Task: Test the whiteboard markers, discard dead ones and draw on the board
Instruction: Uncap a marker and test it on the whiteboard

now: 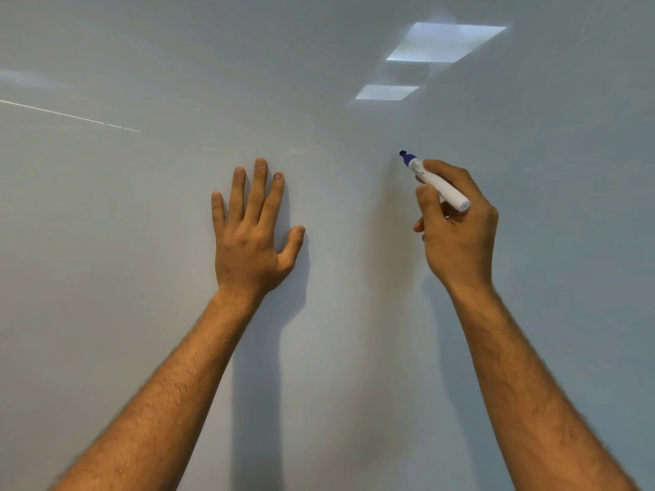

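1. Head view: nearest, two bare forearms rise from the bottom edge.
2. Left hand point(253, 239), centre frame, lies flat with fingers spread on the whiteboard point(141, 278).
3. Right hand point(455, 228), centre right, grips an uncapped blue-tipped marker point(434, 180), tip pointing up-left at the board.

The whiteboard point(141, 313) is filling the whole view, standing in front of the person. The left hand point(251, 235) is lying flat on the board, left of the middle, with its fingers pointing up. The right hand point(457, 228) is sitting well apart to the right, at about the same height. It is holding a marker point(437, 184), which is sticking up and to the left out of the fingers. The marker's tip point(403, 153) is sitting at the board, above both hands. Two light patches point(443, 42) are lying higher up on the board, above the marker.
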Action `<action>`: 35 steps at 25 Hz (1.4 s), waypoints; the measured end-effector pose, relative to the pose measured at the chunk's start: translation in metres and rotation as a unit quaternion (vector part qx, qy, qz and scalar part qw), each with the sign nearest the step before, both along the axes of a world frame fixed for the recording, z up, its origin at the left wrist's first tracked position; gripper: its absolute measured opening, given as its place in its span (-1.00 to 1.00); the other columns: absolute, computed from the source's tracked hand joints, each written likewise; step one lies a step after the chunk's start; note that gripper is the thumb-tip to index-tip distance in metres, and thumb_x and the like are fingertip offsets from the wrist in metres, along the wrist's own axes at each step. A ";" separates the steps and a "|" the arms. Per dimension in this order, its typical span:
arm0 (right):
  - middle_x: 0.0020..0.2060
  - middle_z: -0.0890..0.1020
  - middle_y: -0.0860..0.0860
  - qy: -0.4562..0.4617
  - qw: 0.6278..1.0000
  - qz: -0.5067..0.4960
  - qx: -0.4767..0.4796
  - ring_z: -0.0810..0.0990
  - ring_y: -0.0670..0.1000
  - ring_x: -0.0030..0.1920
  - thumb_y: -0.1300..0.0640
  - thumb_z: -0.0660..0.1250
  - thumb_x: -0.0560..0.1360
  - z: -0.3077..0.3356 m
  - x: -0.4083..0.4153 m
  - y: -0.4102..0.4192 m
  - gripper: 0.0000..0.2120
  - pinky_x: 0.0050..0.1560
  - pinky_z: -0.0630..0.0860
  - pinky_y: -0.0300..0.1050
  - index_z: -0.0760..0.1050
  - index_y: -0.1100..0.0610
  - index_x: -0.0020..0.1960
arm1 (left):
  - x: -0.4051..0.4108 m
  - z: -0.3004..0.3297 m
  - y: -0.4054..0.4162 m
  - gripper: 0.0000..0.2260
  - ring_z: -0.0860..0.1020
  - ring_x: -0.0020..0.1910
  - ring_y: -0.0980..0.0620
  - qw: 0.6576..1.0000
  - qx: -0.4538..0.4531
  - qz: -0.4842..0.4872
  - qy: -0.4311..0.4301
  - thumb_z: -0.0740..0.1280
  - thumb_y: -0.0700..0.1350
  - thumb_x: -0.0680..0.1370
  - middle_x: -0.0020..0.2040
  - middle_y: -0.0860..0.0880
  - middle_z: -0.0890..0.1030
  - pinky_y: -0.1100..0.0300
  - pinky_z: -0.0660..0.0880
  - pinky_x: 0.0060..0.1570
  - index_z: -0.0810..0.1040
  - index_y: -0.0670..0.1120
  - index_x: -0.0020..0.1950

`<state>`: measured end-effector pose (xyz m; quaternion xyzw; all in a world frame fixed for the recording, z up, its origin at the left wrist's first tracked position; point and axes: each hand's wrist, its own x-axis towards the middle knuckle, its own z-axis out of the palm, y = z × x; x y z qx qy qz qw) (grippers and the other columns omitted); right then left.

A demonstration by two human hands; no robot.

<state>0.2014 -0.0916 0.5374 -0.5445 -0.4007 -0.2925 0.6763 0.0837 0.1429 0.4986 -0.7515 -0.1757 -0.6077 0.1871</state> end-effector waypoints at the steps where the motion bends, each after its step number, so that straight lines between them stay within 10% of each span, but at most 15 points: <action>1: -0.05 0.63 -0.22 -0.005 1.000 0.008 -0.011 0.62 0.04 -0.26 0.14 0.32 0.60 0.001 0.000 0.003 -0.75 -0.25 0.66 0.04 0.57 0.00 0.26 | 0.000 0.000 0.000 -0.32 0.00 0.62 -0.17 1.000 0.000 0.001 0.000 0.21 0.19 0.60 0.64 -0.12 0.09 -0.24 -0.08 0.56 0.12 -0.07 0.63; 7: -0.13 0.64 -0.16 -0.067 0.996 0.027 -0.053 0.60 0.05 -0.29 0.05 0.29 0.58 -0.019 -0.006 0.024 -0.78 -0.32 0.60 0.13 0.57 -0.02 0.20 | 0.000 -0.001 0.000 -0.33 0.02 0.62 -0.17 1.000 0.001 -0.002 -0.001 0.22 0.18 0.59 0.63 -0.12 0.11 -0.24 -0.05 0.55 0.14 -0.07 0.62; 15: -0.26 0.64 -0.02 -0.101 0.983 -0.155 -0.019 0.47 -0.09 -0.41 0.21 0.29 0.49 -0.085 0.002 0.019 -0.85 -0.40 0.38 -0.27 0.63 0.18 -0.05 | -0.001 -0.002 0.002 -0.34 0.00 0.62 -0.16 1.000 -0.005 0.001 0.009 0.19 0.18 0.61 0.64 -0.11 0.08 -0.20 -0.10 0.56 0.12 -0.06 0.63; 27: -0.14 0.66 -0.05 -0.067 0.993 -0.070 -0.067 0.57 -0.04 -0.27 0.17 0.27 0.49 -0.158 -0.031 0.023 -0.75 -0.34 0.52 -0.04 0.65 0.13 0.09 | -0.007 -0.005 -0.004 -0.38 0.15 0.57 -0.27 0.995 -0.001 -0.098 -0.022 0.15 -0.50 0.45 0.56 -0.28 0.23 -0.19 0.08 0.55 0.42 -0.14 0.48; 32: -0.14 0.69 -0.06 0.025 0.999 -0.001 -0.041 0.65 0.01 -0.18 0.13 0.28 0.47 -0.160 -0.056 0.000 -0.77 -0.25 0.56 -0.05 0.67 0.08 0.03 | -0.027 -0.018 -0.006 -0.52 0.53 0.29 -0.19 0.969 0.056 -0.242 0.007 0.10 -0.46 0.44 0.33 -0.29 0.51 -0.03 0.52 0.25 0.59 -0.24 0.28; 35: -0.20 0.71 0.02 0.140 0.984 0.100 -0.053 0.66 0.09 -0.21 0.22 0.32 0.49 -0.159 -0.068 -0.005 -0.82 -0.29 0.55 0.05 0.66 0.03 -0.02 | -0.052 -0.050 -0.017 -0.49 0.53 -0.14 0.16 0.939 -0.032 -0.298 0.170 0.14 -0.33 0.42 0.07 -0.07 0.63 0.17 0.54 -0.13 0.54 -0.14 0.33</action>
